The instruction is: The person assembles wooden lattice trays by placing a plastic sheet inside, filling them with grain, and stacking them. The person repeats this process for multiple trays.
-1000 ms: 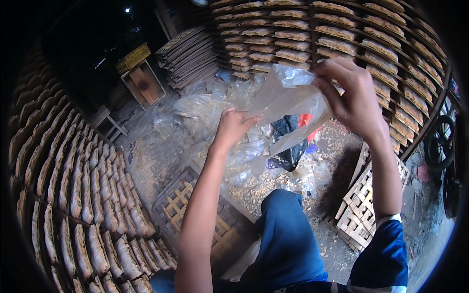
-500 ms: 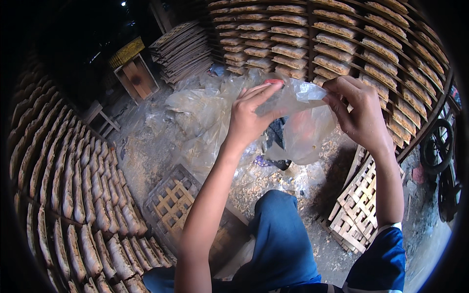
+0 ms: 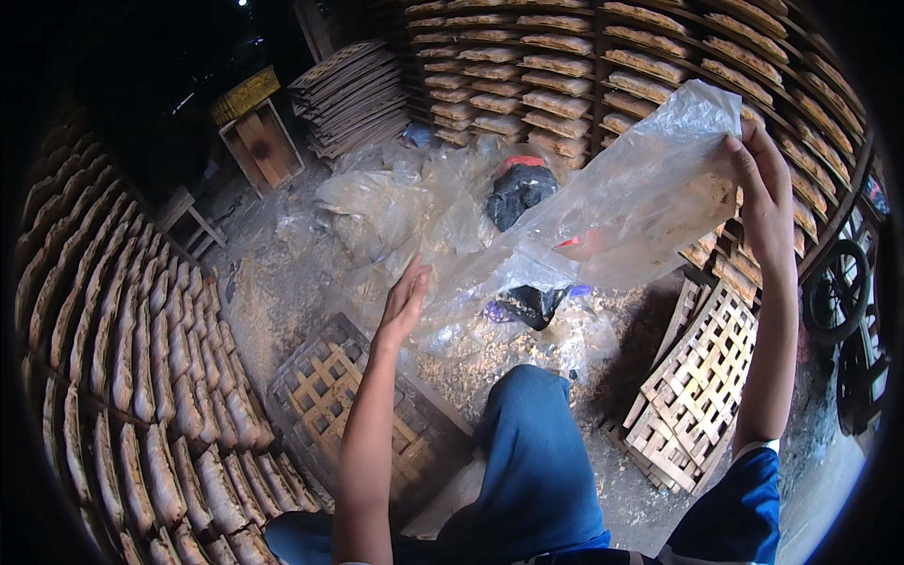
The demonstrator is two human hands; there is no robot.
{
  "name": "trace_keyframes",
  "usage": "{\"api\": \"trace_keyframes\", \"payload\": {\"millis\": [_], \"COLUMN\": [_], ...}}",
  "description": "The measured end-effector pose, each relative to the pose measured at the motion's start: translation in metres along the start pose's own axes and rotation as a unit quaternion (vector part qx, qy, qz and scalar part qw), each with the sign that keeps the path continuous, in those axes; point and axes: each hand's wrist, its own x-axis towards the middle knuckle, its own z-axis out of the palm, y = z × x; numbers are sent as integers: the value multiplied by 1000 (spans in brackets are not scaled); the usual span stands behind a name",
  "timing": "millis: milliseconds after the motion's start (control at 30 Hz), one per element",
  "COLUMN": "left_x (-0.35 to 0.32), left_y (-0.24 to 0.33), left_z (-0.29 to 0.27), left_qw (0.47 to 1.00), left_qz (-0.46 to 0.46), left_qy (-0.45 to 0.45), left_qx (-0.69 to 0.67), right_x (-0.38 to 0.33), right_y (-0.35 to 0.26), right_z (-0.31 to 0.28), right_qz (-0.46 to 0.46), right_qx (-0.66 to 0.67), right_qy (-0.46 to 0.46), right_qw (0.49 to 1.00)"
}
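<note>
A long, cloudy clear plastic sheet (image 3: pixel 650 188) hangs stretched out on a slant before me. My right hand (image 3: pixel 765 179) is raised at the right, its fingers closed on the sheet's upper end. Lower and to the left, my left hand (image 3: pixel 405 303) is beside the sheet's other end with fingers stretched out; whether it touches the plastic is unclear. Behind the sheet, a heap of crumpled clear plastic (image 3: pixel 377 202) covers the floor. A black bundle with red on top (image 3: pixel 521 193) sits in that heap, and black plastic (image 3: pixel 535 306) lies below the sheet.
Racks of filled trays (image 3: pixel 556 71) rise at the back and right, with more filled trays (image 3: pixel 141 377) along the left. Woven bamboo trays lie at my left (image 3: pixel 348 395) and right (image 3: pixel 692 377). Stacked flat trays (image 3: pixel 348 99) and a yellow-topped wooden box (image 3: pixel 259 132) stand behind. Crumbs litter the floor.
My hands have moved apart: the right went up and right with the sheet, the left came down and left. The sheet is now drawn out long, exposing the black bundle.
</note>
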Motion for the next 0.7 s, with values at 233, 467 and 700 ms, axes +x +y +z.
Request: {"api": "trace_keyframes", "payload": {"millis": [233,467,700], "left_x": [-13,-51,-159], "left_y": [107,111,162], "left_z": [25,-66,-174], "left_qw": [958,988,977], "left_qz": [254,93,70], "left_qy": [7,119,150], "left_qx": [132,36,131], "right_x": [9,44,39], "right_y": [-19,-35,-65], "right_z": [75,104,181], "right_qz": [-67,-227,-144], "right_qx": [47,-136,-49], "right_qy": [-15,43,23], "right_qw": [997,963,988]}}
